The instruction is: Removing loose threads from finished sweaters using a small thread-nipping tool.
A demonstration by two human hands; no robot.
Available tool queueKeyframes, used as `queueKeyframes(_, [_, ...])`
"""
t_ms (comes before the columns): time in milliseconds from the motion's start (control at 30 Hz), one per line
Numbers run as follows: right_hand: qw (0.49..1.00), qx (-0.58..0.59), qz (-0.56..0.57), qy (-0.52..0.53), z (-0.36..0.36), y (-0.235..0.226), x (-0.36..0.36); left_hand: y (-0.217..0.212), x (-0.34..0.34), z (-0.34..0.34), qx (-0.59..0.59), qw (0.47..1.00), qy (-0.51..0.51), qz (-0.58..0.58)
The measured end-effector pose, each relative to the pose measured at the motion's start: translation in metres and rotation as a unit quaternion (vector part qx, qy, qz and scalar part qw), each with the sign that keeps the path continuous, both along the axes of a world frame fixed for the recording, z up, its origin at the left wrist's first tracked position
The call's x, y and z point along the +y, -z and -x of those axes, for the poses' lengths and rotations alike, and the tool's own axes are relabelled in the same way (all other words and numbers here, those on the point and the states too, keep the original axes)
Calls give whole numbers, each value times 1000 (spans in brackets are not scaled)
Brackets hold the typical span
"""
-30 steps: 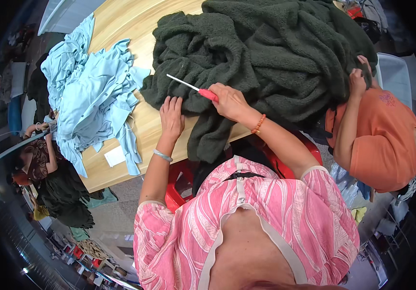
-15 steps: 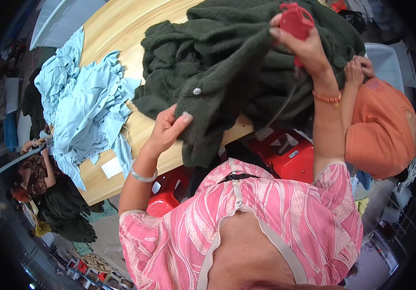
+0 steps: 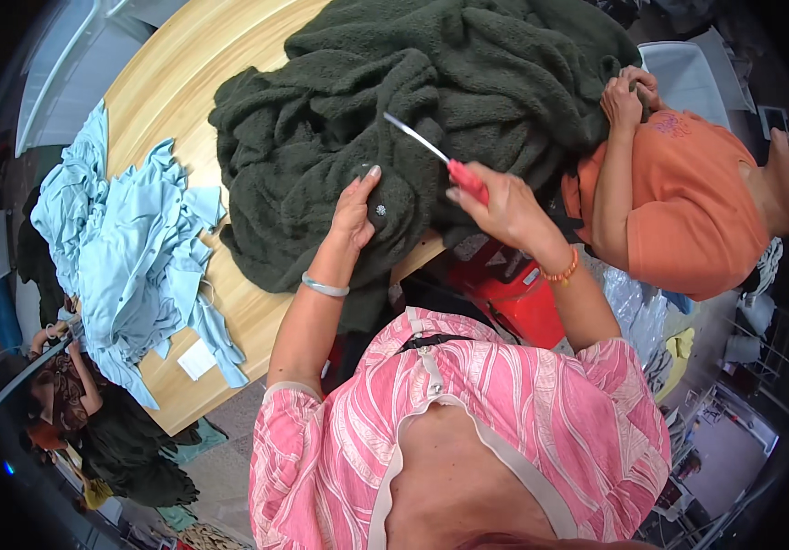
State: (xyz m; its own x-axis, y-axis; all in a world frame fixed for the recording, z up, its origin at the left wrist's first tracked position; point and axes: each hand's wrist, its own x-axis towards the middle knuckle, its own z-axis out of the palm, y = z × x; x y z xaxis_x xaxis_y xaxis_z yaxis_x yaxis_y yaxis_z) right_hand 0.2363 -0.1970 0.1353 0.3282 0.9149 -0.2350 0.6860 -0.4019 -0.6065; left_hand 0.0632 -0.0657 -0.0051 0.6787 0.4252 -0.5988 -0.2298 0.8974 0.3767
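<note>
A heap of dark green fuzzy garment covers much of the table. My left hand is closed on a fold of it, thumb on top, beside a sparkly silver button. Just right of that, my right hand grips a pair of red-handled scissors. Their narrow metal blade points up and left over the cloth; whether it touches the cloth I cannot tell. The fingers of my left hand are partly hidden under the fold.
Light blue shirts lie piled along the left of the wooden table, by a white paper. At right, a person in an orange top handles the green cloth. A red stool stands below the table edge.
My right hand has come down and inward, and the scissors' blade has swung from pointing down to pointing up-left. The lifted green cloth now lies lower, and my left hand holds it near the button.
</note>
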Motion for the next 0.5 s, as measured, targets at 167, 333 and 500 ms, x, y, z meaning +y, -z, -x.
queueKeyframes(167, [989, -34, 125, -68, 13, -9, -39, 28, -11, 5, 145, 908, 46, -391])
queueKeyframes(333, [982, -28, 176, -65, 0, -15, -44, 17, -22, 23, 150, 643, 144, -737])
queueKeyframes(500, [982, -34, 159, -95, -2, -16, -43, 18, -18, 27, 133, 473, 218, -844])
